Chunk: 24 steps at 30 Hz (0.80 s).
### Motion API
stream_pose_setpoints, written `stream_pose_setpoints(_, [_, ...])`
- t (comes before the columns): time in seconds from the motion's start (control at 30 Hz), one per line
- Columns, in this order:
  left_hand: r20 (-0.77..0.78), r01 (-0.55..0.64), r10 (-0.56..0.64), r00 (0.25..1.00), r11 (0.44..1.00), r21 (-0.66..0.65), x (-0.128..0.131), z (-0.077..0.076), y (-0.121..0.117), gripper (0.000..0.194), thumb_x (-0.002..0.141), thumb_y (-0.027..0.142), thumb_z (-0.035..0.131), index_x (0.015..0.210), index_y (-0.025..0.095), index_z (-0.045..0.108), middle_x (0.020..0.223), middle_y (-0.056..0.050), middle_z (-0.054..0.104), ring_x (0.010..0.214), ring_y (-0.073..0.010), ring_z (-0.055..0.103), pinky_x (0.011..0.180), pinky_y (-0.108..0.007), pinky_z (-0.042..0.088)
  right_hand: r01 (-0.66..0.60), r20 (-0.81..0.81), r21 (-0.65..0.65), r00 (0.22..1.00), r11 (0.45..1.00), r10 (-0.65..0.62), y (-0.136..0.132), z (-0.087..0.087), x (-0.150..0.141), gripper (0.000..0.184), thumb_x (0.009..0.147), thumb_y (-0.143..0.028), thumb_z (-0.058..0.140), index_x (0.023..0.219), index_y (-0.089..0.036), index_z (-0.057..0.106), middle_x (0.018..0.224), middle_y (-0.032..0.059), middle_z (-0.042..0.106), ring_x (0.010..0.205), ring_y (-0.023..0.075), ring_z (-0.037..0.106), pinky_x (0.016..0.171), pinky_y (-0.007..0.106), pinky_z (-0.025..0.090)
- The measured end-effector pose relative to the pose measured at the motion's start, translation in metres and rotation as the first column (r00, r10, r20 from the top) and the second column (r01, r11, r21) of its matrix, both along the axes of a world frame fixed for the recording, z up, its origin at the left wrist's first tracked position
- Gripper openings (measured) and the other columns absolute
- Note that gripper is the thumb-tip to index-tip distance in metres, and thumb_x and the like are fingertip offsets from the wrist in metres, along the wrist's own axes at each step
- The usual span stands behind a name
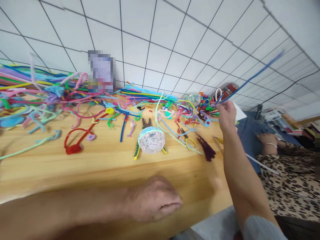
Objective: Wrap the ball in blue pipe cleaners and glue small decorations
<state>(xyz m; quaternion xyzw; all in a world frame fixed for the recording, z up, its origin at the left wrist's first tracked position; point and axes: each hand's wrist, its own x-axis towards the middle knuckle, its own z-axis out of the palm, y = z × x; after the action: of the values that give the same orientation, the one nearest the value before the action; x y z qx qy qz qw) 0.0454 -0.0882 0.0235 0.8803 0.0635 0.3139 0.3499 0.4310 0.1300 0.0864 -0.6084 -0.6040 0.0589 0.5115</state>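
Note:
My right hand (pixel 227 111) is raised at the right of the table, pinching a dark blue pipe cleaner (pixel 255 76) that points up and to the right. My left hand (pixel 157 199) rests near the table's front edge, its fingers curled into a fist, with nothing seen sticking out. Beyond that fist sits a clear ball (pixel 151 141) with light blue and green pipe cleaner round its top. It lies over green-and-yellow-handled pliers (pixel 136 150). Small yellow-handled pliers (pixel 190 142) and a dark purple tassel (pixel 207 149) lie left of my right forearm.
Heaps of coloured pipe cleaners (pixel 22 88) line the white tiled wall (pixel 140 43). A second clear ball (pixel 193 98) and a jar (pixel 230 89) stand at the back right. A bent red pipe cleaner piece (pixel 74 148) lies left. Another person's hand (pixel 268 141) rests on a blue surface at right.

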Motion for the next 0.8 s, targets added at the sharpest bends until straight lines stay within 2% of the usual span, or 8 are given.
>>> stream_pose_setpoints(0.1, [0.153,-0.072,0.084,0.985,0.994,-0.08,-0.008,0.033,0.001,0.019,0.104,0.018,0.053,0.096,0.019,0.07,0.071,-0.001,0.075,0.063,-0.0137,0.067,0.068,-0.027,0.05,-0.127,-0.241,0.066,0.961,0.99,0.139,-0.025,0.031,-0.035,0.019,0.077,-0.031,0.074,0.08,-0.025,0.056,0.075,-0.0026,0.064,0.07,0.0186,0.065,0.073,0.034,0.055])
stream_pose_setpoints(0.2, [0.23,-0.172,0.21,0.95,0.97,-0.172,-0.022,0.072,0.011,0.014,0.102,0.015,0.058,0.099,0.018,0.072,0.074,-0.001,0.075,0.068,-0.0122,0.068,0.069,-0.023,0.051,-0.275,-0.362,0.02,0.894,0.961,0.264,-0.059,0.049,-0.082,0.021,0.078,-0.032,0.077,0.078,-0.024,0.058,0.068,-0.0038,0.059,0.065,0.0166,0.063,0.063,0.028,0.049])
stream_pose_setpoints(0.3, [0.161,-0.365,0.431,0.888,0.873,-0.324,-0.036,0.108,0.034,0.011,0.101,0.019,0.06,0.103,0.019,0.071,0.07,0.004,0.067,0.062,-0.0088,0.061,0.06,-0.019,0.046,-0.461,-0.451,-0.106,0.812,0.881,0.37,-0.097,0.056,-0.131,0.019,0.08,-0.033,0.079,0.081,-0.024,0.062,0.062,-0.0051,0.056,0.063,0.0156,0.062,0.063,0.027,0.048])
stream_pose_setpoints(0.37, [0.081,-0.448,0.521,0.85,0.794,-0.411,-0.042,0.123,0.053,0.026,0.1,0.031,0.065,0.122,0.019,0.067,0.076,0.004,0.067,0.063,-0.0095,0.06,0.056,-0.019,0.044,-0.564,-0.479,-0.225,0.775,0.795,0.414,-0.118,0.058,-0.16,0.017,0.083,-0.034,0.079,0.084,-0.023,0.066,0.065,-0.0036,0.061,0.064,0.0151,0.061,0.064,0.027,0.048])
stream_pose_setpoints(0.43, [0.032,-0.466,0.524,0.851,0.783,-0.413,-0.044,0.13,0.07,0.037,0.099,0.04,0.066,0.13,0.02,0.065,0.093,0.0,0.072,0.068,-0.0103,0.063,0.059,-0.021,0.047,-0.649,-0.484,-0.312,0.737,0.694,0.472,-0.134,0.06,-0.185,0.018,0.087,-0.037,0.078,0.085,-0.022,0.067,0.072,-0.0017,0.065,0.066,0.0152,0.059,0.065,0.027,0.048])
stream_pose_setpoints(0.5, [0.049,-0.457,0.503,0.863,0.819,-0.347,-0.044,0.131,0.081,0.027,0.102,0.039,0.063,0.118,0.02,0.072,0.1,-0.001,0.075,0.077,-0.0117,0.066,0.068,-0.022,0.05,-0.698,-0.471,-0.339,0.706,0.63,0.529,-0.145,0.061,-0.205,0.022,0.088,-0.041,0.078,0.085,-0.022,0.068,0.077,-0.0008,0.065,0.07,0.0154,0.058,0.067,0.028,0.048])
stream_pose_setpoints(0.63, [0.097,-0.506,0.52,0.849,0.852,-0.135,-0.042,0.123,0.089,0.027,0.105,0.028,0.055,0.092,0.018,0.076,0.087,-0.001,0.077,0.079,-0.0125,0.069,0.075,-0.023,0.049,-0.719,-0.451,-0.343,0.691,0.605,0.565,-0.153,0.063,-0.223,0.031,0.085,-0.047,0.081,0.081,-0.021,0.065,0.078,-0.0018,0.059,0.073,0.0148,0.052,0.067,0.027,0.044])
stream_pose_setpoints(0.8, [0.136,-0.51,0.51,0.849,0.859,-0.037,-0.046,0.12,0.095,0.02,0.103,0.023,0.057,0.107,0.022,0.077,0.097,0.001,0.081,0.082,-0.0114,0.074,0.078,-0.021,0.051,-0.708,-0.373,-0.422,0.705,0.567,0.603,-0.155,0.066,-0.217,0.037,0.091,-0.054,0.073,0.078,-0.021,0.064,0.076,-0.0006,0.058,0.073,0.0159,0.052,0.067,0.028,0.044])
